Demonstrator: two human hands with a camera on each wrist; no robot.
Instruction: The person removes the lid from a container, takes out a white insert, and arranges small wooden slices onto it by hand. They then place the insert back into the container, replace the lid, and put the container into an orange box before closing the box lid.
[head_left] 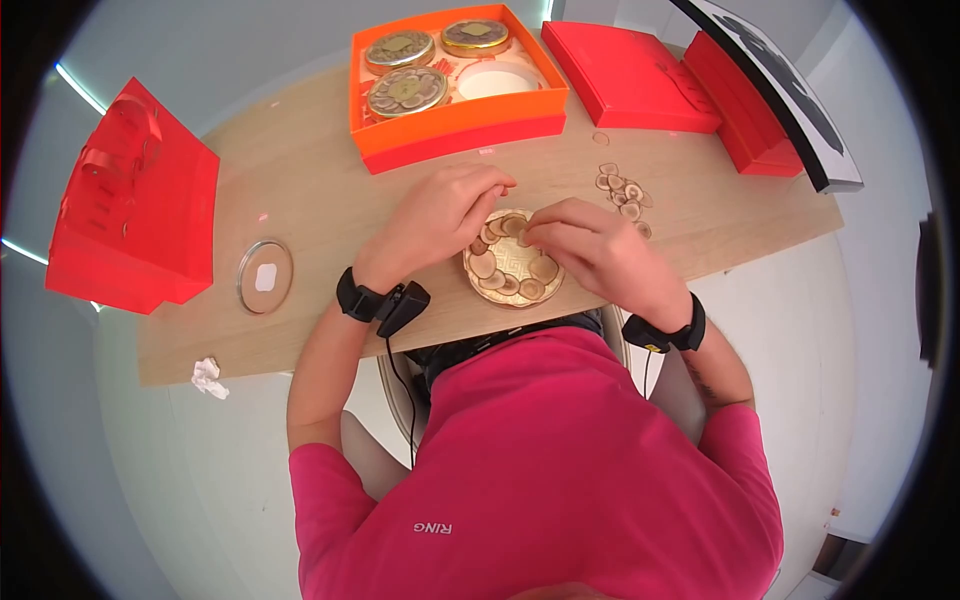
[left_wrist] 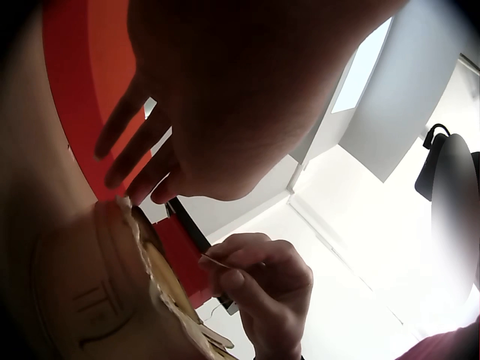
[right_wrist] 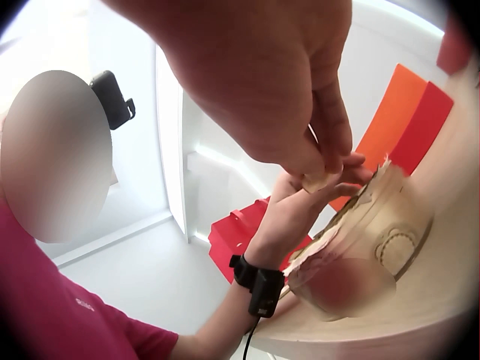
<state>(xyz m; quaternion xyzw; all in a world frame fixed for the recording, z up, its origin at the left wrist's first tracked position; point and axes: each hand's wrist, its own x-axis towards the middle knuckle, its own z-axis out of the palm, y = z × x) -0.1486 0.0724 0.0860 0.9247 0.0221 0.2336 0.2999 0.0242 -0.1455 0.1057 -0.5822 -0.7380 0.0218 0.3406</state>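
A round jar [head_left: 515, 262] with a gold patterned lining stands near the table's front edge. Thin, pale round slices [head_left: 543, 268] with dark rims overlap in a ring along its inside wall. My right hand [head_left: 600, 255] is over the jar's right side. Its thumb and fingertips pinch one thin slice [left_wrist: 215, 261], seen edge-on in the left wrist view. On the opposite side, my left hand [head_left: 435, 215] hovers by the jar's rim, fingers loosely extended and holding nothing. Part of the rim is hidden behind the hands in the head view.
Loose slices [head_left: 628, 193] lie right of the jar. Behind stands an orange-red box [head_left: 460, 140] with three filled jars and one vacant recess. A red lid [head_left: 630, 80] is back right; a clear round lid [head_left: 250, 298] and a red bag [head_left: 150, 220] are left. Crumpled tissue [head_left: 208, 378] sits front left.
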